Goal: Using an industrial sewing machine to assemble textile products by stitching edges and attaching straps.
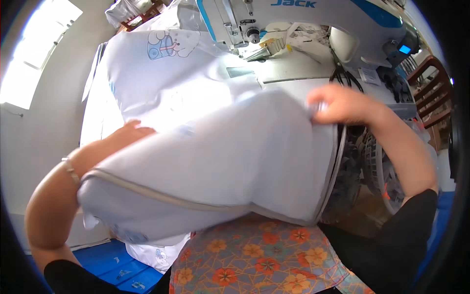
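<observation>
A white worktop (303, 86) stretches across the far half of my view, and white cloth covers its left side, printed with a cartoon animal in pale blue. A large white cloth (230, 157), edged in grey-beige binding, fills the centre, raised in a broad sloping fold between the worktop and the wearer's lap. I cannot tell whether the raised part and the spread part are one piece. A white and blue sewing machine (313, 19) stands at the back, its needle area just beyond the cloth. Nearest me is an apron (259, 255), orange and yellow flowers on greyish purple, partly under the cloth's lower edge. At right I see a brown slatted wooden chair (433, 88) and, lower down, a light plastic basket (374, 157). The right hand (340, 104), slightly blurred, is at the cloth's upper right corner, thumb and fingers pinching a bit of it. The left hand (138, 128) is beyond the raised fold, over the spread cloth; the fold partly hides its fingers, so I cannot tell whether they grip. A bracelet (72, 169) circles the left forearm. Smallest is the machine's lit blue display (405, 50).
</observation>
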`<state>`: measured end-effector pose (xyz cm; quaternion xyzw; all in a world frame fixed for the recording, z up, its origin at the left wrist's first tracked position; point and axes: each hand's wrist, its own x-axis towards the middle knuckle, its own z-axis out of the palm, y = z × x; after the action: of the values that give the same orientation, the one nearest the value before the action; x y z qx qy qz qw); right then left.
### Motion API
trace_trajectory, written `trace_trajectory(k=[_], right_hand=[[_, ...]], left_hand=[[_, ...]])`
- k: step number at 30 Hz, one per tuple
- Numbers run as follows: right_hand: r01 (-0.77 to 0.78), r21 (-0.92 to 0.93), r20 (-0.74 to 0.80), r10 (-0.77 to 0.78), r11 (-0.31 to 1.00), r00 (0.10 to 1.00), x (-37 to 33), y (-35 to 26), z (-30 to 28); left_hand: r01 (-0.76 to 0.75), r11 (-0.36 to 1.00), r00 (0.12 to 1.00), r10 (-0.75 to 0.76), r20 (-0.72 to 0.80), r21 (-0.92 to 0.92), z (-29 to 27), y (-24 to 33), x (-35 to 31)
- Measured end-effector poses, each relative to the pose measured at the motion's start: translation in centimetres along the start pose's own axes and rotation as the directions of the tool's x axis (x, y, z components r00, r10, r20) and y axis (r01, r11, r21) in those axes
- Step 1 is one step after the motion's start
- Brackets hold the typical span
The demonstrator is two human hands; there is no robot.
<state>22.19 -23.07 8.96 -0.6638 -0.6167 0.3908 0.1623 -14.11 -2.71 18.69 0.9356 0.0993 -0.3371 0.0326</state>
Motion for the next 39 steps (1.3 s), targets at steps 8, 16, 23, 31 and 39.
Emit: trace_trajectory(k=[8, 16, 23, 31, 39], right_hand=[[-0.027, 0.238, -0.077, 0.047, 0.971, 0.996, 6.8, -0.8, 1.2], [0.215, -0.05, -0.344, -0.219, 0.975, 0.913, 8.1, 1.1, 7.2], [0.141, -0.117, -0.309, -0.171, 0.983, 0.935, 8.9, -0.9, 9.9], [0.16, -0.064, -0.443, -0.172, 0.985, 0.88, 9.6, -1.7, 11.1], [0.166, 0.02, -0.505, -0.134, 0.986, 0.853, 12.2, -1.8, 11.3]], left_hand=[[0.277, 0.929, 0.527, 0.067, -0.847, 0.246, -1.5, -6.8, 10.7], [0.031, 0.986, 0.764, 0.08, -0.64, 0.161, -4.9, -9.3, 17.4], [-0.04, 0.995, 0.831, 0.084, -0.549, 0.091, -0.7, 2.0, 18.2], [0.088, 0.988, 0.85, -0.006, -0.527, 0.131, 1.1, 3.5, 20.4], [-0.058, 0.994, 0.868, 0.095, -0.488, 0.09, -0.1, 0.6, 20.8]])
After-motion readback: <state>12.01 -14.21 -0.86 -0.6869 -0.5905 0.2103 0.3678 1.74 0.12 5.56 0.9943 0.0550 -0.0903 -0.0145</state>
